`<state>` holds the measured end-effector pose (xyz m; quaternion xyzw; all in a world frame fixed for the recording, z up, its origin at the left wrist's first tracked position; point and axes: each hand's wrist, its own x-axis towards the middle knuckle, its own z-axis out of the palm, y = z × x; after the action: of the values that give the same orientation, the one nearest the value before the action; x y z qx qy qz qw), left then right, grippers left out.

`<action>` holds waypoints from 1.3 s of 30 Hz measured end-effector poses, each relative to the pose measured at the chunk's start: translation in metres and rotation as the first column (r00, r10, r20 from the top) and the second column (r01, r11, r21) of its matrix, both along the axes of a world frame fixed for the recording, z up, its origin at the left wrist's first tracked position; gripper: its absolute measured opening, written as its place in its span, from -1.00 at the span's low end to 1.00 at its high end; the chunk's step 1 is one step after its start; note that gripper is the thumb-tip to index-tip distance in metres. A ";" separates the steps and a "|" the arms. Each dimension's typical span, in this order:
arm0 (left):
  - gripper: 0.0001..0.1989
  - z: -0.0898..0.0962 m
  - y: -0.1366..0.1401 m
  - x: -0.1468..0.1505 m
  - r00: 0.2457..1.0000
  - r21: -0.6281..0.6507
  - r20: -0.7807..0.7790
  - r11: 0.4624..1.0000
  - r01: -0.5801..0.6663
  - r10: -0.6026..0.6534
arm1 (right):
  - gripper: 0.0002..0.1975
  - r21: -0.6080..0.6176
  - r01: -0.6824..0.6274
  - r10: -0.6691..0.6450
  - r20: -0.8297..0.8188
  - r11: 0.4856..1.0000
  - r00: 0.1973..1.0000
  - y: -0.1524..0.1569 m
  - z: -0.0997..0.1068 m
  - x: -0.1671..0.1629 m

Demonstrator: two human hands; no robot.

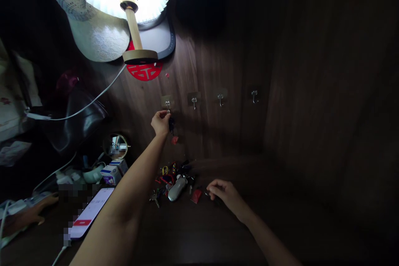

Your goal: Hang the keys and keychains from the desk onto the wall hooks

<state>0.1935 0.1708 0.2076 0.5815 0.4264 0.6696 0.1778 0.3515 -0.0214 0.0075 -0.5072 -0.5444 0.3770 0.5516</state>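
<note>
Raised to the leftmost wall hook (168, 103), my left hand (160, 123) pinches a bunch of keys by its metal ring. Dark pieces and a red tag (175, 140) hang below the fingers. Whether the ring sits on the hook I cannot tell. Low over the tabletop, my right hand (222, 191) is closed in a pinch; a small shiny bit shows at its fingertips, too dim to name. Left of it lie a red packet-like piece (196, 196), a silver oval case (177, 188), loose keys (155, 198) and a heap of colourful keychains (168, 178).
More hooks (220, 98) line the wood-panel wall to the right. A lit lamp (134, 29) and caps (98, 35) are above, with a red cut-out ornament (146, 71). On the left are a phone (93, 212), small boxes (111, 173), a round mirror (118, 146) and a white cable (93, 100).
</note>
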 end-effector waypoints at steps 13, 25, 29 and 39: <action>-0.78 -0.045 -0.001 0.002 0.994 -0.095 0.080 0.992 0.084 -0.077 | -0.72 -0.032 0.021 -0.024 -0.089 0.999 0.996 -0.002 0.004 -0.002; -0.84 -0.135 -0.042 -0.018 0.981 -0.208 0.095 0.960 0.187 -0.170 | -0.70 -0.002 0.042 -0.042 0.045 0.999 0.998 -0.007 0.010 0.000; -0.84 -0.163 -0.071 -0.021 0.966 -0.229 0.059 0.938 0.259 -0.252 | -0.71 0.010 0.034 -0.034 0.023 0.999 0.999 -0.007 0.008 0.000; -0.89 -0.192 -0.127 -0.039 0.886 -0.252 -0.217 0.901 0.354 -0.409 | -0.72 0.036 0.072 -0.071 -0.028 0.997 0.997 -0.009 0.008 -0.004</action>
<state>0.1540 0.0441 0.0160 0.7169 0.3897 0.4897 0.3072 0.3479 -0.0299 0.0151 -0.5108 -0.5253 0.3536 0.5814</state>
